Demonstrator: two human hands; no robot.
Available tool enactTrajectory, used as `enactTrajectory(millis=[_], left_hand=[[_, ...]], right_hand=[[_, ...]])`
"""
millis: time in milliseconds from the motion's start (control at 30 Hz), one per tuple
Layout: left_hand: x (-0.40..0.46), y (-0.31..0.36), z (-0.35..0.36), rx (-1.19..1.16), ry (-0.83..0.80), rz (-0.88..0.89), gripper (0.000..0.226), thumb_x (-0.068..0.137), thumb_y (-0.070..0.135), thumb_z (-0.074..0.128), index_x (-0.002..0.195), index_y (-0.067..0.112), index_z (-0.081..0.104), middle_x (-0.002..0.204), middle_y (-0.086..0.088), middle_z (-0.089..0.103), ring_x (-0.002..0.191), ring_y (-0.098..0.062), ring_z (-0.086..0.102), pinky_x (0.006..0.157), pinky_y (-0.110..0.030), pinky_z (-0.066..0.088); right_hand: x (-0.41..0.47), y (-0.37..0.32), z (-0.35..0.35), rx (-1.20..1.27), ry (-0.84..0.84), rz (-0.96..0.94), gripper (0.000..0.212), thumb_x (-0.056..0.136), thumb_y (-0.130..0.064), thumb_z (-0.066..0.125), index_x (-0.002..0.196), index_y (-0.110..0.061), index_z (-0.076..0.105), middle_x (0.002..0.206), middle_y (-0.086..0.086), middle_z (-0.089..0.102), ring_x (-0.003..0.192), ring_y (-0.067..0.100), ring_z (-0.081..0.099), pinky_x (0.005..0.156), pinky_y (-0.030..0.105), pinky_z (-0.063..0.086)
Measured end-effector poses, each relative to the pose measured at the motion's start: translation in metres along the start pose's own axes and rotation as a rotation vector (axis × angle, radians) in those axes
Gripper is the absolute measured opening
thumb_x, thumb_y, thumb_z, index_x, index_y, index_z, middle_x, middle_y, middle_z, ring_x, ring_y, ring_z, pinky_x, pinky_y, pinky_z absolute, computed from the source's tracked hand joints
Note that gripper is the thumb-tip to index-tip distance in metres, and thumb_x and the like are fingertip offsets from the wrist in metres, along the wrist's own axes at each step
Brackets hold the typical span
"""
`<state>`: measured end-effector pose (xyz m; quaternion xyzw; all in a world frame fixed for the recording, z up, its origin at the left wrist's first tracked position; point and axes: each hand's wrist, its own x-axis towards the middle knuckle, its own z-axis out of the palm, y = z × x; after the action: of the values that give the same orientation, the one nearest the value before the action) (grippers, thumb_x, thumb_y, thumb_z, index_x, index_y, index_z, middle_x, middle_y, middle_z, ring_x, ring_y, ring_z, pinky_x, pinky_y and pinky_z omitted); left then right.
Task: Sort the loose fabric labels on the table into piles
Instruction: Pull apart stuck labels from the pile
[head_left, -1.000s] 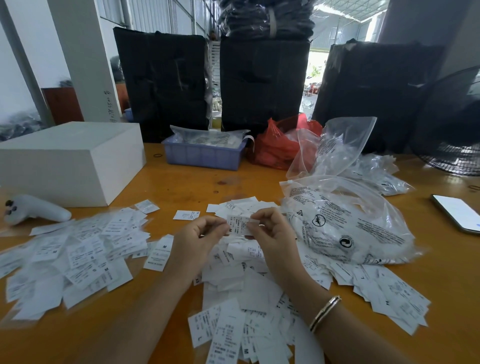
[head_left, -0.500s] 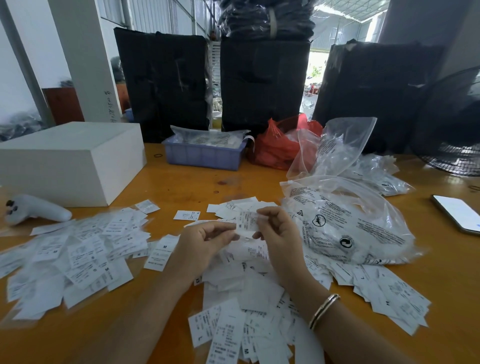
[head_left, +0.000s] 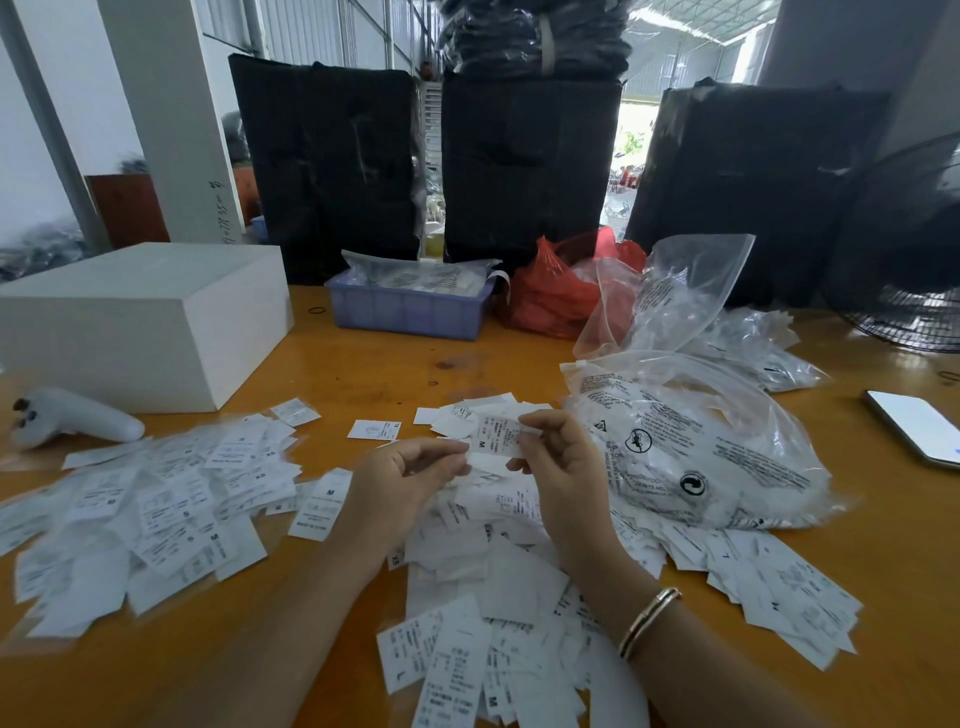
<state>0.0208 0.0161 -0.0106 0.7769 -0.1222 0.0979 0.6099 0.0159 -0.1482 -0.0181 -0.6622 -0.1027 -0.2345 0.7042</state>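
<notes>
Loose white fabric labels lie in a big heap (head_left: 498, 597) at the middle of the wooden table (head_left: 395, 374). Another spread of labels (head_left: 156, 499) covers the left side. More labels (head_left: 769, 582) trail off to the right. My right hand (head_left: 563, 467) pinches one label marked M (head_left: 496, 434) and holds it up above the heap. My left hand (head_left: 405, 478) is beside it, its fingertips at the label's lower left edge. A single small label (head_left: 374, 430) lies alone just beyond my hands.
A white box (head_left: 140, 322) and a white controller (head_left: 72, 418) sit at left. A blue tray (head_left: 405, 309), red bag (head_left: 556, 291) and clear plastic bags (head_left: 691, 447) stand behind and right. A phone (head_left: 919, 428) lies far right, a fan (head_left: 904, 270) behind it.
My right hand has drawn the M label up and a little right, turning its printed face into view. My left hand has dropped slightly lower and apart from it.
</notes>
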Motion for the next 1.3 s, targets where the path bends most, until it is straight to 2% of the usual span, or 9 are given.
enactTrajectory(millis=[100, 233, 367, 667, 767, 900, 1100, 1200, 1300], left_hand=[[0.0001, -0.0012, 0.0005, 0.011, -0.004, -0.003, 0.013, 0.08, 0.026, 0.07, 0.083, 0.038, 0.067, 0.077, 0.022, 0.072, 0.08, 0.007, 0.065, 0.069, -0.011, 0.046], [0.0004, -0.0019, 0.0, 0.011, -0.003, 0.009, 0.013, 0.08, 0.024, 0.071, 0.08, 0.038, 0.068, 0.077, 0.023, 0.071, 0.078, 0.009, 0.064, 0.061, -0.003, 0.045], [0.0009, -0.0022, -0.0004, 0.011, 0.011, 0.007, 0.014, 0.078, 0.024, 0.073, 0.078, 0.038, 0.069, 0.077, 0.028, 0.069, 0.076, 0.012, 0.063, 0.06, 0.0, 0.042], [0.0004, -0.0029, 0.0001, 0.038, 0.02, 0.03, 0.014, 0.076, 0.028, 0.074, 0.078, 0.04, 0.068, 0.08, 0.037, 0.065, 0.082, 0.017, 0.058, 0.061, 0.001, 0.041], [0.0, -0.0028, 0.0007, 0.05, 0.018, 0.049, 0.015, 0.078, 0.026, 0.074, 0.08, 0.04, 0.069, 0.081, 0.035, 0.065, 0.082, 0.017, 0.057, 0.061, 0.002, 0.04], [0.0006, -0.0041, 0.0005, 0.037, 0.034, 0.04, 0.015, 0.077, 0.027, 0.075, 0.079, 0.04, 0.067, 0.08, 0.035, 0.066, 0.08, 0.015, 0.06, 0.06, -0.001, 0.043], [0.0006, -0.004, 0.0005, 0.041, 0.043, 0.051, 0.011, 0.077, 0.028, 0.074, 0.08, 0.037, 0.068, 0.079, 0.028, 0.069, 0.077, 0.009, 0.063, 0.06, -0.004, 0.045], [0.0002, -0.0046, -0.0006, 0.042, 0.028, 0.035, 0.008, 0.08, 0.029, 0.071, 0.082, 0.036, 0.069, 0.08, 0.022, 0.071, 0.078, 0.003, 0.066, 0.061, -0.01, 0.049], [-0.0003, -0.002, 0.0001, 0.01, 0.013, 0.012, 0.006, 0.077, 0.035, 0.069, 0.083, 0.034, 0.069, 0.078, 0.021, 0.071, 0.074, 0.004, 0.066, 0.059, -0.01, 0.049]], right_hand=[[0.0008, 0.0002, 0.0006, 0.021, -0.001, -0.006, 0.02, 0.091, 0.004, 0.054, 0.09, -0.015, 0.059, 0.082, 0.002, 0.064, 0.066, 0.007, 0.062, 0.061, 0.02, 0.052], [-0.0001, 0.0013, 0.002, 0.052, -0.031, 0.0, 0.02, 0.091, 0.006, 0.053, 0.089, -0.013, 0.059, 0.084, 0.004, 0.065, 0.069, 0.008, 0.064, 0.062, 0.02, 0.052], [0.0003, 0.0017, 0.0016, 0.067, -0.049, 0.006, 0.02, 0.09, 0.006, 0.054, 0.089, -0.013, 0.059, 0.079, -0.003, 0.068, 0.068, 0.011, 0.064, 0.061, 0.021, 0.052], [0.0004, 0.0041, 0.0021, 0.038, -0.052, 0.01, 0.021, 0.09, 0.006, 0.054, 0.09, -0.015, 0.059, 0.08, -0.004, 0.068, 0.067, 0.012, 0.065, 0.062, 0.024, 0.054], [0.0012, 0.0039, 0.0002, 0.05, -0.018, 0.015, 0.02, 0.091, 0.004, 0.054, 0.09, -0.015, 0.059, 0.079, -0.005, 0.067, 0.068, 0.012, 0.064, 0.062, 0.022, 0.052], [-0.0013, 0.002, 0.0011, -0.013, -0.089, 0.014, 0.023, 0.091, 0.006, 0.053, 0.088, -0.016, 0.058, 0.075, -0.008, 0.067, 0.063, 0.012, 0.063, 0.059, 0.02, 0.05], [-0.0033, -0.0008, 0.0003, -0.18, -0.159, -0.002, 0.028, 0.09, 0.004, 0.053, 0.084, -0.022, 0.059, 0.068, -0.015, 0.064, 0.057, 0.008, 0.059, 0.057, 0.032, 0.05], [-0.0043, -0.0012, 0.0013, -0.197, -0.182, 0.019, 0.03, 0.091, 0.005, 0.052, 0.083, -0.023, 0.06, 0.068, -0.016, 0.063, 0.057, 0.008, 0.057, 0.058, 0.031, 0.049], [-0.0042, -0.0019, -0.0005, -0.185, -0.16, 0.006, 0.032, 0.09, 0.006, 0.052, 0.081, -0.023, 0.061, 0.068, -0.013, 0.062, 0.057, 0.008, 0.056, 0.057, 0.032, 0.049]])
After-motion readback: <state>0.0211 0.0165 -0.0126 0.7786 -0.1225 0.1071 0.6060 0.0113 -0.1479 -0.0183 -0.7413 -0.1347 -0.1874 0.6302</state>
